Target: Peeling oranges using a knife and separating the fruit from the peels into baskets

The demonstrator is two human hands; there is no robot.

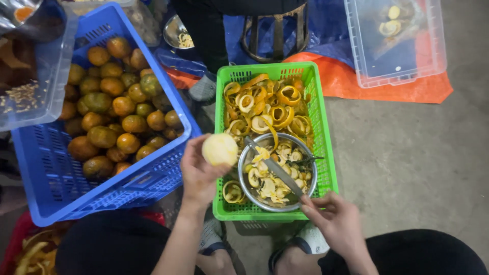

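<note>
My left hand [197, 170] holds a peeled, pale yellow orange [219, 148] over the left edge of a green basket [326, 153]. My right hand [333, 216] grips a knife [275, 168] whose blade reaches up and left across a metal bowl [244, 191] of peel scraps inside the basket. Curled orange peels [265, 107] fill the far half of the basket.
A blue crate [46, 168] of unpeeled green-orange oranges [114, 109] stands to the left. Clear plastic bins sit at top left [51, 86] and top right [397, 46]. A person's dark legs [209, 35] and a stool [275, 30] are behind the basket. Concrete floor lies at right.
</note>
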